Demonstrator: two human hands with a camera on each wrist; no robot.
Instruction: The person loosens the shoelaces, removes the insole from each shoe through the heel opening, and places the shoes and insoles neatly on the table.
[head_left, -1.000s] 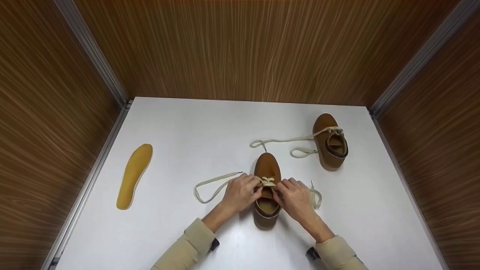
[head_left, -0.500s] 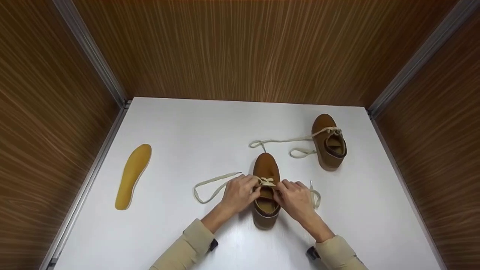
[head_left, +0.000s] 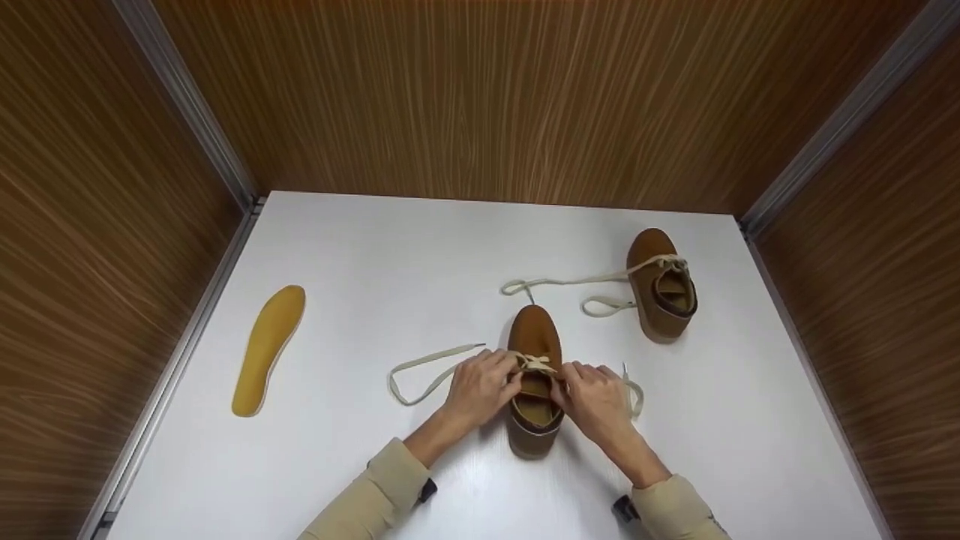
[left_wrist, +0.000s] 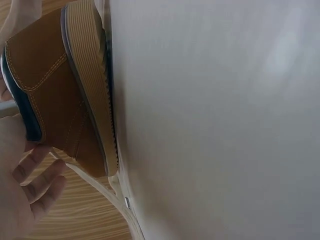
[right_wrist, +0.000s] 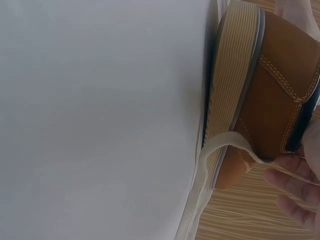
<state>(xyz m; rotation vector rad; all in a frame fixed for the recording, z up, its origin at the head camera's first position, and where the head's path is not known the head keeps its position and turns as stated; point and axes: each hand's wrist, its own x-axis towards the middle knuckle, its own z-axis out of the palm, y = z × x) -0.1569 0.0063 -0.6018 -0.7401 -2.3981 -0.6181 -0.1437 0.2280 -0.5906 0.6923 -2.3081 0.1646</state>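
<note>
A tan leather shoe [head_left: 534,330] with a thick sole sits on the white table, toe pointing away. Its cream shoelace [head_left: 537,363] crosses the front of the opening, with loose ends at both sides. My left hand [head_left: 480,384] pinches the left eyelet flap, fingers outside and thumb at the opening. On the other side, my right hand [head_left: 594,397] grips the right flap the same way. The left wrist view shows the shoe's side [left_wrist: 55,95] above curled fingers. In the right wrist view, the lace end [right_wrist: 200,175] hangs down past the sole; the thumb tips are mostly hidden.
A second tan shoe [head_left: 651,285] stands at the back right, its long lace [head_left: 577,281] trailing left behind the first shoe's toe. At the left lies a yellow insole [head_left: 268,352]. Wood-grain panels [head_left: 480,97] enclose the table [head_left: 375,255] at the back and sides.
My right hand has shifted slightly right, along with the flap it pinches, and the shoe's opening looks a little wider. The left hand stays nearly in place.
</note>
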